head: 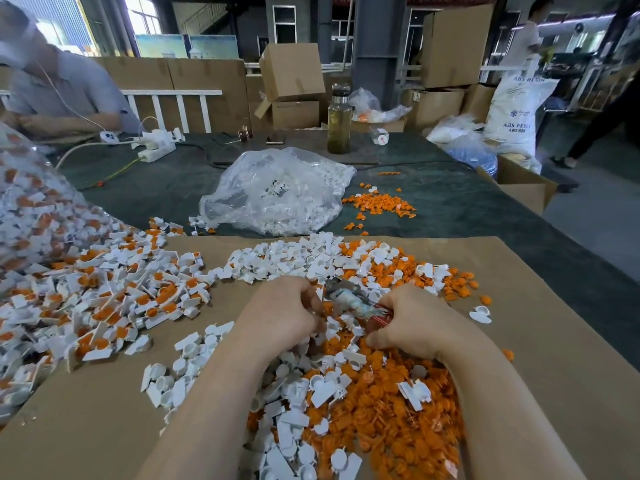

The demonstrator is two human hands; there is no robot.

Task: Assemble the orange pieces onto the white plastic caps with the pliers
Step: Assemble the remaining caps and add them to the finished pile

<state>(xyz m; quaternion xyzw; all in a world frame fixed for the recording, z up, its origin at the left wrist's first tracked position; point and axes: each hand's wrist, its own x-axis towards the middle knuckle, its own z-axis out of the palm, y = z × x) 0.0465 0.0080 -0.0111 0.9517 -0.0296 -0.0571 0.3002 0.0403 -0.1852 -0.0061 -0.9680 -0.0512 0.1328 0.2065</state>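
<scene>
My right hand (412, 323) grips the red-handled pliers (349, 299), whose blurred jaws point left toward my left hand (287, 313). The fingers of my left hand are curled at the jaw tips; what they hold is hidden by motion blur. Both hands hover over a mixed heap of loose orange pieces (391, 403) and white plastic caps (294, 410) on a cardboard sheet (540, 358). A pile of assembled caps with orange inserts (114, 292) lies to the left.
A clear bag of white caps (277, 192) and scattered orange pieces (377, 202) lie beyond the cardboard on the dark table. A bottle (338, 123) and power strips (156, 143) stand farther back. A seated person (59, 88) is far left; cardboard boxes (294, 81) are behind.
</scene>
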